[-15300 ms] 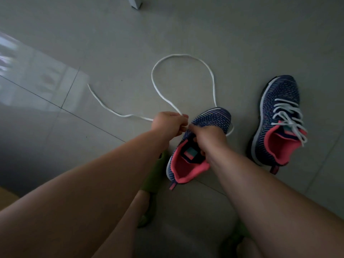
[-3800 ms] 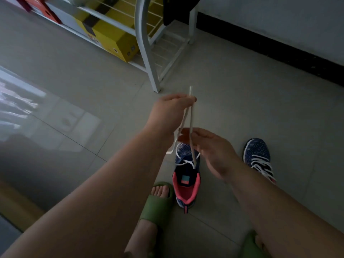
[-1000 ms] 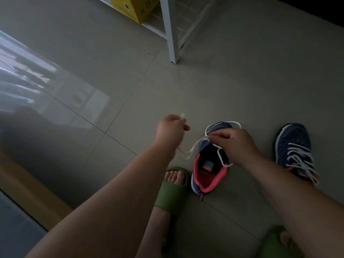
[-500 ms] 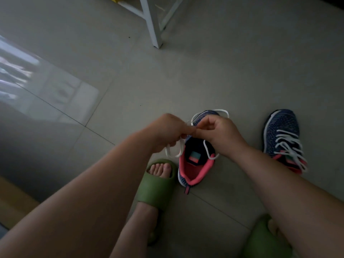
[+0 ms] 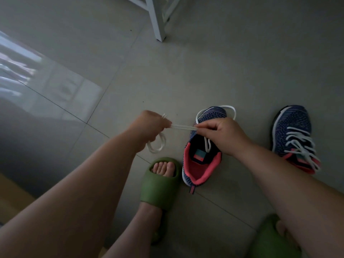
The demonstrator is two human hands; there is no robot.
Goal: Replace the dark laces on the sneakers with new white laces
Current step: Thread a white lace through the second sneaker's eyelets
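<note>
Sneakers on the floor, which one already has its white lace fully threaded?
The sneaker on the right, away from both hands; white lace criss-crosses its front. The other sneaker has an open tongue.

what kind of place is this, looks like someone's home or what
Probably a home, perhaps an entryway: glossy tiled floor, the leg of a white rack at the top, and a foot in a green slipper beside the sneakers.
</note>
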